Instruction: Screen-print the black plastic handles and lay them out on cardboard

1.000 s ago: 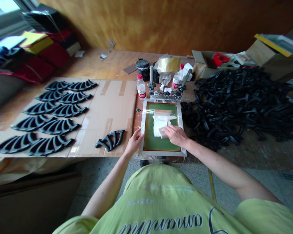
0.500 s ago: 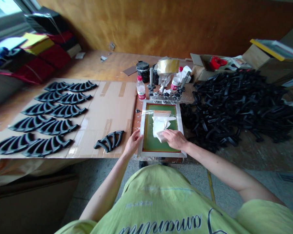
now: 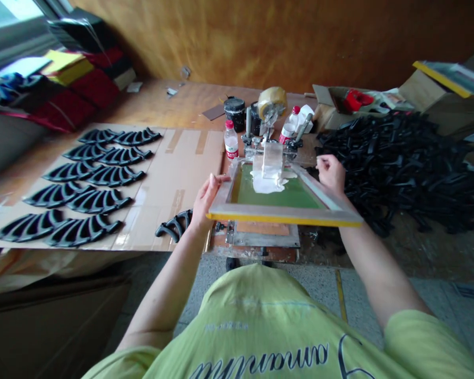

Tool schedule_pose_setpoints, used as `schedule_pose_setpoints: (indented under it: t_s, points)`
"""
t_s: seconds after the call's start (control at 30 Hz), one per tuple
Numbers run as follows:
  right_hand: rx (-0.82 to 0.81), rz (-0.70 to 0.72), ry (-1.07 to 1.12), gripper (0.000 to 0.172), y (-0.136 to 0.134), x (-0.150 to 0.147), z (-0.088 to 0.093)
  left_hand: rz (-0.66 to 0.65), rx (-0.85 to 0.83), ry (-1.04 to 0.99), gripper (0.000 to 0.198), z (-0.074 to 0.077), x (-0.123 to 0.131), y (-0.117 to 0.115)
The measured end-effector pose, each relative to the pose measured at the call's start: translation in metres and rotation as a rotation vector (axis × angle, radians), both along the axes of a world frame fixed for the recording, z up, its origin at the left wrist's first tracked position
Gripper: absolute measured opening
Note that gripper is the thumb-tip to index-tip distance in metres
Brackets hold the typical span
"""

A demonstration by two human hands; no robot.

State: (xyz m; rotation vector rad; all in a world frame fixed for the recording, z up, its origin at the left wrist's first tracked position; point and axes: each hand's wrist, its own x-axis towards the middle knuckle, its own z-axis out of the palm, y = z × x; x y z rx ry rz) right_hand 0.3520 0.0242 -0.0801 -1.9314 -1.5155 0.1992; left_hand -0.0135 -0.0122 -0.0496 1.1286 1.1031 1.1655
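The raised screen-printing frame [image 3: 284,215] has a smooth, pale rim with a yellow edge around a matt green mesh [image 3: 288,193]. The black moulded plastic pieces [image 3: 98,201] show a soft sheen, lying on a matt brown cardboard sheet [image 3: 174,168] with glossy packing tape [image 3: 176,202].

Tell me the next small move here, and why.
Probably the left hand should leave the raised screen frame and take the black moulded piece nearby: the right hand also holds the frame up, and the brown pad beneath lies uncovered.
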Motion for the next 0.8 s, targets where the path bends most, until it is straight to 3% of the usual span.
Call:
schedule_pose_setpoints:
  t_s: [0.07, 0.13, 0.23, 0.3, 0.37, 0.4, 0.47, 0.53, 0.6, 0.7, 0.8]
  points:
    - [-0.097, 0.054, 0.007, 0.037, -0.018, -0.005, -0.026, 0.034, 0.140, -0.052, 0.054, 0.021, 0.012, 0.022]
    - [-0.168, 0.213, -0.039, 0.032, -0.039, -0.027, -0.054, 0.019, 0.196, -0.058, 0.054, 0.038, 0.021, 0.044]
    - [-0.233, 0.417, -0.239, 0.026, -0.062, -0.068, -0.084, 0.026, 0.199, -0.034, 0.056, 0.045, 0.029, 0.063]
    - [-0.274, 0.393, -0.322, 0.017, -0.069, -0.087, -0.090, 0.074, 0.167, -0.038, 0.057, 0.032, 0.033, 0.054]
    - [-0.328, 0.300, -0.307, 0.012, -0.074, -0.100, -0.087, 0.039, 0.024, -0.051, 0.060, 0.004, 0.039, 0.027]
    - [-0.346, 0.260, -0.280, 0.013, -0.078, -0.107, -0.083, -0.031, -0.101, -0.054, 0.061, -0.012, 0.043, 0.008]
    - [-0.335, 0.231, -0.232, 0.016, -0.088, -0.125, -0.075, -0.292, -0.441, -0.041, 0.064, -0.045, 0.051, -0.033]
    - [-0.274, 0.318, -0.215, 0.016, -0.101, -0.147, -0.067, -0.326, -0.603, -0.142, 0.060, -0.071, 0.058, -0.067]
    - [-0.198, 0.518, -0.210, 0.014, -0.112, -0.160, -0.059, -0.208, -0.666, -0.262, 0.053, -0.086, 0.060, -0.083]
    - [-0.133, 0.668, -0.216, 0.022, -0.118, -0.135, -0.051, -0.019, -0.656, -0.273, 0.046, -0.092, 0.038, -0.076]
    - [-0.261, 0.497, -0.328, 0.032, -0.113, -0.058, -0.065, 0.158, -0.525, -0.105, 0.047, -0.098, -0.017, -0.057]
